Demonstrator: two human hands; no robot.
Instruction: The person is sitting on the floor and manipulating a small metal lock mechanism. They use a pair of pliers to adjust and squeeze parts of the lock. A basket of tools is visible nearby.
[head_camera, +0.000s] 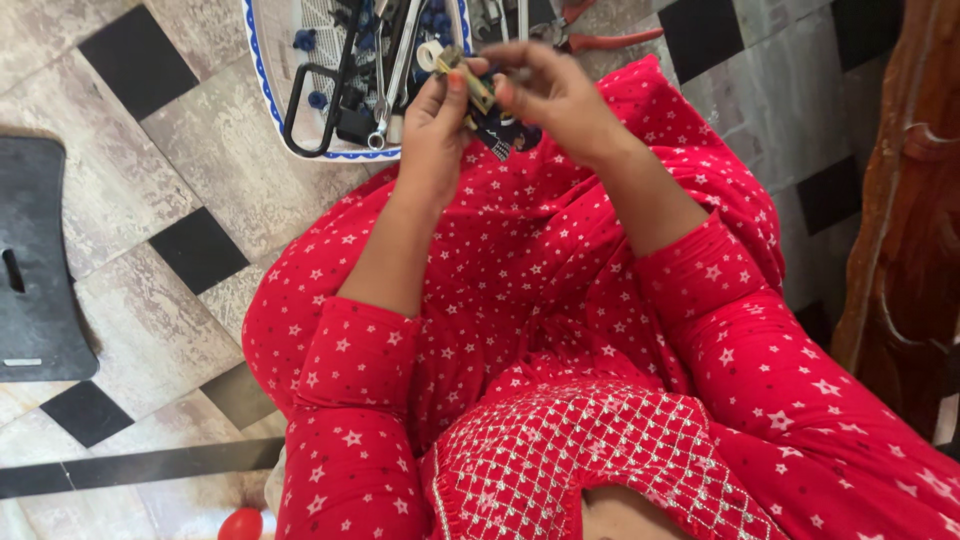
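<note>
My left hand (436, 120) and my right hand (548, 92) meet above my lap, both gripping a small brass-coloured metal part (470, 85). A dark piece (500, 135) hangs just beneath it, partly hidden by my fingers. The left thumb and fingers pinch the near end of the part; the right fingers curl over its far end. Both arms wear red sleeves with white stars.
A white tray with a blue rim (262, 75) lies on the tiled floor ahead, holding spanners (395, 70), a black handle (320, 100) and several small tools. Red-handled pliers (610, 42) lie beside it. A dark flat board (35, 260) is at left, carved wooden furniture (900, 230) at right.
</note>
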